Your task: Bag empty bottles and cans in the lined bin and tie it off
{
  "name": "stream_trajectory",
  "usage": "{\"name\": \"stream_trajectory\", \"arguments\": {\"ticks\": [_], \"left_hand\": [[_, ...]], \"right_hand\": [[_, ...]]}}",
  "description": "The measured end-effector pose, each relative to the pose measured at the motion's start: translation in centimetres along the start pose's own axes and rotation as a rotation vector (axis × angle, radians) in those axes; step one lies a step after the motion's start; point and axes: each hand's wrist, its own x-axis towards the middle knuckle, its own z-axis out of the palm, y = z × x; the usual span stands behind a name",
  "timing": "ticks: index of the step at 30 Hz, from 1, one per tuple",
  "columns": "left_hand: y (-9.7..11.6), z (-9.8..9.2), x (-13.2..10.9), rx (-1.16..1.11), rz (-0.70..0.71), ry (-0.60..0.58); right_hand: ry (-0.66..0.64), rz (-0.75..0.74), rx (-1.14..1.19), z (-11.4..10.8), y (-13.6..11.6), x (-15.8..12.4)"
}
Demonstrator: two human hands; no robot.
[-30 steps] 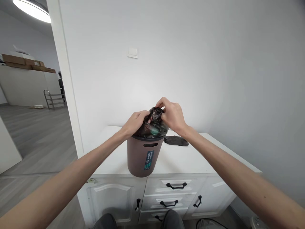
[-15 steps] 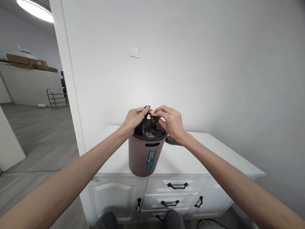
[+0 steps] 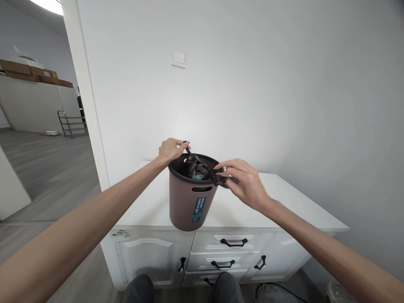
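A brown garbage bin (image 3: 186, 204) with a dark rim and a blue-green label stands upright near the front edge of the white cabinet top. Inside its mouth sits a black plastic garbage bag (image 3: 199, 168), bunched together. My left hand (image 3: 172, 149), at the far left of the rim, pinches one twisted end of the bag. At the right of the rim, my right hand (image 3: 244, 179) grips the other end between thumb and fingers. The bag's strands stretch taut between both hands. What lies lower in the bin is hidden.
The white cabinet (image 3: 268, 214) has drawers and doors with black handles, such as a drawer handle (image 3: 234, 243). Behind it rises a wall with a light switch (image 3: 179, 59). A dark item (image 3: 232, 182) lies behind my right hand. Far left stand cardboard boxes (image 3: 34, 73) and a metal rack (image 3: 72, 125).
My hands have moved apart, left hand leftward and right hand to the right and down. The bag ends are pulled out into a tight strand, and more of the bin's rim shows.
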Motion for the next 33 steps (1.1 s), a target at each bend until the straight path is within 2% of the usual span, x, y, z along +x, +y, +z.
{"name": "stream_trajectory", "arguments": {"ticks": [4,7,10,13,16,19,21,23,27,30,33], "left_hand": [[-0.3,0.1,0.7,-0.052,-0.044,0.044],[0.7,-0.1,0.3,-0.202,-0.005,0.058],[2.9,-0.3,-0.8,-0.441,0.065,0.031],[5.3,-0.5,-2.1,-0.559,0.123,0.004],[6.6,-0.7,-2.9,-0.594,0.173,-0.021],[6.3,-1.3,-3.7,-0.530,0.226,-0.058],[5.3,-1.9,-4.9,-0.418,0.270,-0.031],[4.2,-2.4,-6.8,-0.294,0.315,0.046],[1.9,-2.0,-11.3,-0.138,0.391,0.166],[0.1,-0.8,-13.6,-0.073,0.454,0.233],[-1.7,0.2,-14.5,-0.029,0.540,0.246]], "right_hand": [[-0.004,0.040,0.050,-0.2,-0.4,-0.9],[-0.087,0.154,0.130,-0.1,0.0,-0.2],[-0.177,0.339,0.204,0.9,1.1,2.0],[-0.240,0.490,0.199,2.7,2.0,5.0],[-0.339,0.522,0.098,4.7,2.0,7.8],[-0.378,0.512,-0.019,5.8,1.7,9.5],[-0.319,0.530,-0.035,5.9,1.6,10.2],[-0.243,0.594,0.017,5.6,1.8,10.7],[-0.104,0.771,0.303,4.3,2.1,11.9],[0.044,0.832,0.494,2.3,2.4,13.2],[0.193,0.809,0.582,-0.8,3.5,14.2]]}}
